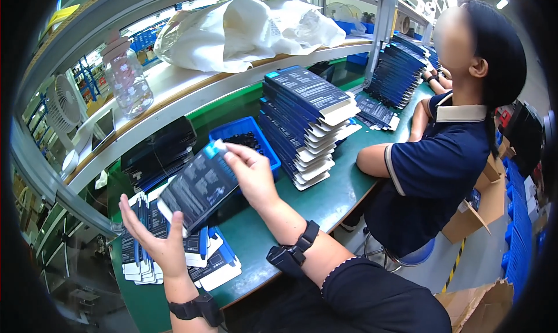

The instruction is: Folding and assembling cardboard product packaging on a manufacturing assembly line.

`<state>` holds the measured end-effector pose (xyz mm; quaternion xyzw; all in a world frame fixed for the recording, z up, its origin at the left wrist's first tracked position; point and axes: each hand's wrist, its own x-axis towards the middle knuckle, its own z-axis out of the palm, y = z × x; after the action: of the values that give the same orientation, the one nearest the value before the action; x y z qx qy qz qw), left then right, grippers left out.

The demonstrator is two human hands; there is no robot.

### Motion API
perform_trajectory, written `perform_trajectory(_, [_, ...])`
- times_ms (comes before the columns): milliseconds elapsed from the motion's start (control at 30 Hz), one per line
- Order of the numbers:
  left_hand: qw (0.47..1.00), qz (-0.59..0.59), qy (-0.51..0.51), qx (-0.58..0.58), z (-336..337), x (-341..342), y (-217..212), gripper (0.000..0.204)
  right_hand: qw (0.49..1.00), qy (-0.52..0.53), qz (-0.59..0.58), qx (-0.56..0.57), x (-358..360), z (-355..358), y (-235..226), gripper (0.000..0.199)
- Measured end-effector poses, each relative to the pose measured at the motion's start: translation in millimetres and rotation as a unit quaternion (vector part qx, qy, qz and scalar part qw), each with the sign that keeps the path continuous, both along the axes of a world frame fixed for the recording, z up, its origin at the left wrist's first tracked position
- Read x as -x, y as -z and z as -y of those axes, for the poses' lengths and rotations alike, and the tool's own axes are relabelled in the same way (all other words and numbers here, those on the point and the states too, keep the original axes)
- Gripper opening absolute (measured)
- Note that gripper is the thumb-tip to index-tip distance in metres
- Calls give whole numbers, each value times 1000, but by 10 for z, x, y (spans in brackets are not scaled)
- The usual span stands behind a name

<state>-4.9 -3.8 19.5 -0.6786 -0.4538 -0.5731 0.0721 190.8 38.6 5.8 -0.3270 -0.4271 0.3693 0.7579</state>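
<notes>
A dark, printed flat carton with a light-blue corner is held tilted above the green table. My right hand pinches it at its upper right end, thumb and fingers closed on the edge. At the lower left end of the carton my left hand is open, fingers spread and thumb raised close to the carton's edge; whether it touches is unclear. Beneath lie several similar flat cartons with white flaps. Behind my right hand stands a blue bin of small black parts. Both wrists wear black straps.
A tall stack of cartons stands right of the bin, and dark flat pieces lie at the back left. A co-worker sits close on the right. Above the table, a shelf carries plastic bags, a clear bottle and a fan.
</notes>
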Motion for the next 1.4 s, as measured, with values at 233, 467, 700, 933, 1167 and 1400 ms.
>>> perform_trajectory(233, [964, -215, 19, 157, 56, -190, 9, 110, 991, -131, -9, -1, 54, 59, -26, 26])
perform_trajectory(467, [972, -204, 31, 109, 72, -198, 53, 93, 990, -119, -34, 72, 11, -35, 81, 24])
perform_trajectory(700, [966, -217, 43, 132, 92, -197, 49, 96, 987, -113, -19, 114, -53, -16, 46, 23])
perform_trajectory(933, [961, -221, 33, 162, 77, -164, 130, 102, 989, -117, 58, 64, 64, 59, -28, 24])
perform_trajectory(1167, [960, -222, 46, 166, 86, -154, 121, 101, 981, -166, 39, 89, -24, 68, -59, 18])
perform_trajectory(1400, [948, -242, 99, 179, 111, -158, 95, 100, 964, -210, 12, 160, -169, 30, -68, 40])
